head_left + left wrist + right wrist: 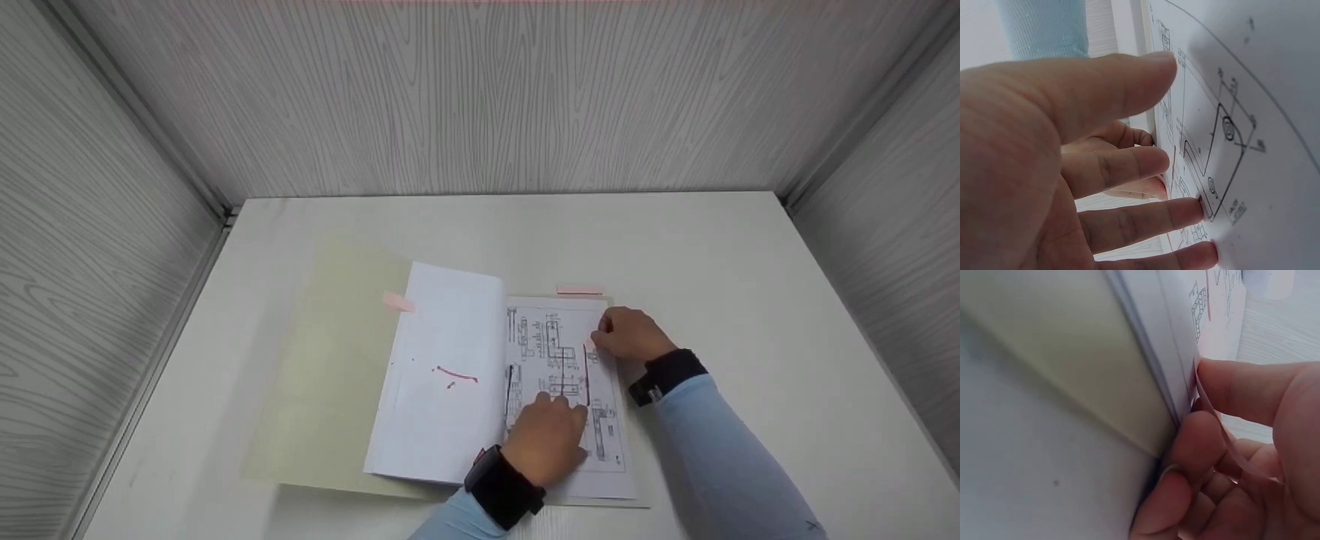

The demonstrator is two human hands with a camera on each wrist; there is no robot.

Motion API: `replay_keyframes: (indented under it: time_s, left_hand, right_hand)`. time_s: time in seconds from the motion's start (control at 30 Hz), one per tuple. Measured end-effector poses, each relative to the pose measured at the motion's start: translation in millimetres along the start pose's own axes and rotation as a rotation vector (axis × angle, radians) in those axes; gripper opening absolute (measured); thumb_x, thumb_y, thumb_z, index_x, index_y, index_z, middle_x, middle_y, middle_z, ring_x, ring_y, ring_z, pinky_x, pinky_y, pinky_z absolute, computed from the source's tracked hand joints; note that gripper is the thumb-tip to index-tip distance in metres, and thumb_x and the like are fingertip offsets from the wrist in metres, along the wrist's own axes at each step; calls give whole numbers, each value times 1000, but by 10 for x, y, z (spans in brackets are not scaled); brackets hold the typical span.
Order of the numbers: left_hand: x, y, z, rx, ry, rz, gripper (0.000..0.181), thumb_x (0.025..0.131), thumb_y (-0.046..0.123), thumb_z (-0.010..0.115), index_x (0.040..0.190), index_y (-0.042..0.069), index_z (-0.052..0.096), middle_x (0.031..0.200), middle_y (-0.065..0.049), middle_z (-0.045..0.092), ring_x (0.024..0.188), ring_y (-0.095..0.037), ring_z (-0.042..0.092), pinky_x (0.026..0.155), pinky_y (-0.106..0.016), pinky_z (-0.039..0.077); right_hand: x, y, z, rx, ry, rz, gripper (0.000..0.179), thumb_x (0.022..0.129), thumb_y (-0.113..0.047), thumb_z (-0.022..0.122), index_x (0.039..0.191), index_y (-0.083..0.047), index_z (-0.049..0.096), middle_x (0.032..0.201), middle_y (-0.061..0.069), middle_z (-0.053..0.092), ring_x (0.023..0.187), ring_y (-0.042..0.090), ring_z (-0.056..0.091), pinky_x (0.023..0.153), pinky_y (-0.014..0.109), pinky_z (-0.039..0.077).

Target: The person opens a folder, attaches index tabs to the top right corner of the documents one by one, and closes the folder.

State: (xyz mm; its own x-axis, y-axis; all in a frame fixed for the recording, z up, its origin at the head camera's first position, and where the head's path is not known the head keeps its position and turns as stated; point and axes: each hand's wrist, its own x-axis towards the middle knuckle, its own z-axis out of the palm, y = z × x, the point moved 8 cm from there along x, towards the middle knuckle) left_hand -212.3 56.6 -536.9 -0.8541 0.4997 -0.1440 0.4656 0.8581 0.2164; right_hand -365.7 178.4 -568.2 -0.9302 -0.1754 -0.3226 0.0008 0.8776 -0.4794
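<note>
A stapled-looking stack of paper lies open inside a pale yellow-green folder [319,390]. Its right-hand page [534,315] carries black technical drawings with some red lines. My left hand [546,442] rests on this page; in the left wrist view its fingers are extended, fingertips at the paper. At the page's right edge my right hand [634,335] pinches a thin pink sticky strip [1234,451] between thumb and forefinger, close against the sheets' edge. The turned-over white page [442,427] on the left shows red marks and a pink tab [398,302] at its edge.
Another pink tab [579,289] sticks out past the top edge of the papers. The white table [772,300] is bounded by grey wood-grain panels [487,97] at the back and both sides. Black wristbands [667,375] circle both wrists.
</note>
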Motion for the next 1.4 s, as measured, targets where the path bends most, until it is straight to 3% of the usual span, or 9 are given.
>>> replay_keyframes:
  time_s: [0.23, 0.43, 0.63, 0.9, 1.07, 1.2, 1.3, 1.4]
  left_hand:
    - [5, -1, 16, 35, -1, -3, 44, 80, 41, 75, 114, 13, 67, 93, -6, 64, 81, -21, 55, 66, -34, 49]
    - [0, 1, 16, 31, 1, -2, 44, 80, 40, 75, 113, 13, 68, 92, -6, 63, 81, -21, 55, 67, -34, 49]
    - [-10, -2, -10, 20, 1, -4, 43, 81, 40, 75, 114, 13, 67, 92, -6, 63, 81, -21, 56, 68, -35, 49]
    - [5, 1, -1, 2, -14, -7, 43, 82, 40, 74, 114, 13, 67, 91, -5, 63, 81, -21, 55, 69, -35, 49]
    - [12, 3, -13, -4, -9, -10, 43, 81, 40, 74, 115, 14, 67, 92, -5, 63, 82, -21, 55, 71, -35, 49]
    - [-4, 13, -17, -2, 6, 0, 42, 81, 40, 74, 114, 15, 67, 93, -4, 64, 82, -21, 56, 72, -36, 49]
    - [-15, 5, -26, 5, 21, 1, 43, 81, 41, 74, 115, 15, 67, 94, -3, 65, 83, -21, 57, 72, -36, 49]
    - [-20, -6, -34, 12, 29, -3, 44, 81, 42, 74, 116, 15, 67, 95, -3, 65, 84, -21, 58, 73, -37, 49]
  right_hand:
    - [20, 2, 6, -19, 11, -32, 28, 86, -34, 66, 88, -6, 60, 79, 8, 59, 67, 22, 54, 56, 31, 43]
    - [23, 9, 26, -21, -38, -30, 36, 81, -36, 74, 93, -7, 59, 82, 7, 58, 71, 23, 54, 59, 31, 42]
    - [17, 24, 42, -17, -44, -16, 37, 81, -38, 73, 98, -8, 58, 85, 8, 59, 74, 23, 55, 60, 31, 43]
    - [7, 111, 24, 66, -54, -39, 25, 84, -24, 70, 101, -10, 59, 96, 9, 59, 83, 25, 56, 68, 33, 44]
    - [-81, 111, 23, 105, -23, -34, 34, 85, -27, 69, 110, -8, 57, 108, 13, 58, 92, 28, 55, 75, 37, 46]
    - [-202, -26, 46, -68, 47, -102, 62, 81, -35, 73, 129, -2, 51, 131, 20, 50, 115, 37, 47, 92, 50, 44]
    - [-245, -177, 106, -252, 69, -197, 87, 78, -39, 77, 144, 1, 37, 149, 21, 35, 136, 42, 29, 107, 57, 30]
    - [-255, -252, 168, -316, 40, -255, 99, 77, -39, 77, 150, 1, 23, 155, 18, 24, 142, 41, 18, 110, 59, 20]
